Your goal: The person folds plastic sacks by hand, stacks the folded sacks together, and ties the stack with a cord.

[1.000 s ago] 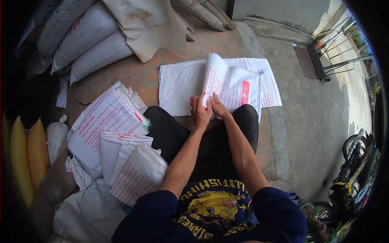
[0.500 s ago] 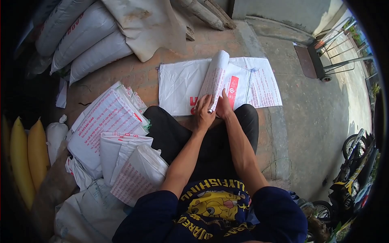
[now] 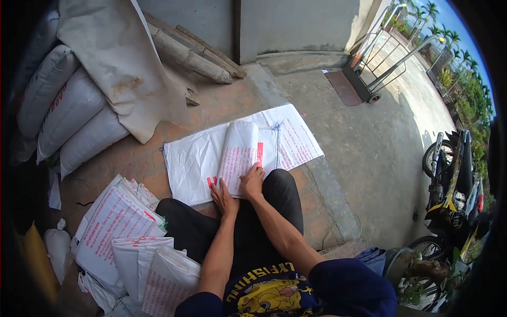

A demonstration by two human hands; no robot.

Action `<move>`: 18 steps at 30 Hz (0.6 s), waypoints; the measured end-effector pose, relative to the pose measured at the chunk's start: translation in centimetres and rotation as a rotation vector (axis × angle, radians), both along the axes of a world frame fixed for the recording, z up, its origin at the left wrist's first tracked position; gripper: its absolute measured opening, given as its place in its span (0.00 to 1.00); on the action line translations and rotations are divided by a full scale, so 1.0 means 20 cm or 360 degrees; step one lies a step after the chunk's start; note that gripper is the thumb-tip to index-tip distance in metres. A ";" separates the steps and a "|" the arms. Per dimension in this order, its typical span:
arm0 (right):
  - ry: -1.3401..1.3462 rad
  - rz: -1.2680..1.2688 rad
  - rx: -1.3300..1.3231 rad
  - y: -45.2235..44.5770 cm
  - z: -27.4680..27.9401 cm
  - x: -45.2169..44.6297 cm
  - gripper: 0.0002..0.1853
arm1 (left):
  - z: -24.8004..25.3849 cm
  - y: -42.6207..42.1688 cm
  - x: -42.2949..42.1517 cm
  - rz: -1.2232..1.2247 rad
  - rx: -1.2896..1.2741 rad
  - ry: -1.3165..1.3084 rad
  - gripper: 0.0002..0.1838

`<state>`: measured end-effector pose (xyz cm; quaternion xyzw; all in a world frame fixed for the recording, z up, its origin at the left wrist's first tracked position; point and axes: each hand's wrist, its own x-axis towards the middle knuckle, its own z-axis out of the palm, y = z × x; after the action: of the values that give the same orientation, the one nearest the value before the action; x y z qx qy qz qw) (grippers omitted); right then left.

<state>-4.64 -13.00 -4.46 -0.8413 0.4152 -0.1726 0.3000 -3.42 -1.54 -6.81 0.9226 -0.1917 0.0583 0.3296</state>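
Note:
A white woven sack with red print [image 3: 190, 164] lies flat on the brick floor in front of my crossed legs. On top of it sits a folded white sack [image 3: 240, 145], with rows of small red text along its near part. My left hand [image 3: 226, 201] rests at the folded sack's near left edge, fingers stretched out. Against its near right side lies my right hand [image 3: 252, 182], its fingers extended over the plastic. Both hands touch the folded sack, whose underside is hidden.
Left of my legs is a pile of folded printed sacks [image 3: 119, 224]. Full white sacks [image 3: 90, 134] are stacked at the back left, partly under a beige sheet [image 3: 113, 68]. A hand truck [image 3: 364, 79] stands at the back right, and a motorbike [image 3: 449, 195] at the right.
The upright roll of sack has been laid down flatter and looks wider. My hands have gone from gripping its near end to lying on its near sides. The view has turned right.

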 end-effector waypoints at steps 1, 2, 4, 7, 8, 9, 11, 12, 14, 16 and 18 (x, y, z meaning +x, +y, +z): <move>0.0063 0.0012 -0.0030 0.01 0.02 -0.01 0.40 | -0.01 0.01 0.02 -0.0002 -0.0008 -0.0013 0.43; 0.0050 0.0015 -0.0039 0.01 0.00 0.00 0.40 | -0.01 0.02 0.05 -0.0027 -0.0068 0.0018 0.39; 0.0162 0.0034 -0.0181 0.01 -0.05 0.01 0.40 | -0.02 0.01 0.08 0.0034 -0.0059 -0.0076 0.24; 0.0213 0.0128 -0.0084 0.00 -0.04 0.00 0.37 | -0.22 0.05 0.23 0.0458 -0.1004 0.0467 0.16; 0.0207 0.0192 -0.0002 -0.01 -0.03 -0.01 0.37 | -0.22 0.07 0.24 0.0571 -0.1031 0.0556 0.17; 0.0221 0.0265 0.0057 -0.02 -0.02 -0.01 0.37 | -0.15 0.07 0.23 0.0679 -0.1056 0.0646 0.17; 0.0182 0.0384 0.0099 -0.02 -0.02 -0.03 0.36 | -0.09 0.07 0.22 0.0784 -0.1299 0.0865 0.20; 0.0126 0.0397 0.0186 -0.02 -0.02 -0.03 0.39 | -0.09 0.06 0.24 0.0829 -0.1490 0.0985 0.21; 0.0109 0.0524 0.0247 -0.03 -0.02 -0.02 0.41 | -0.09 0.06 0.25 0.0755 -0.1874 0.1179 0.26; 0.0117 0.0740 0.0310 -0.05 -0.04 -0.02 0.47 | -0.08 0.06 0.25 0.0647 -0.2350 0.1471 0.37; 0.0162 0.0823 0.0260 -0.03 -0.07 -0.03 0.53 | -0.06 0.09 0.25 0.0607 -0.2487 0.1692 0.44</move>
<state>-5.15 -13.52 -5.89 -0.9000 0.2139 -0.0137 0.3796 1.54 0.28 -7.99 0.3642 0.2286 -0.2034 0.8796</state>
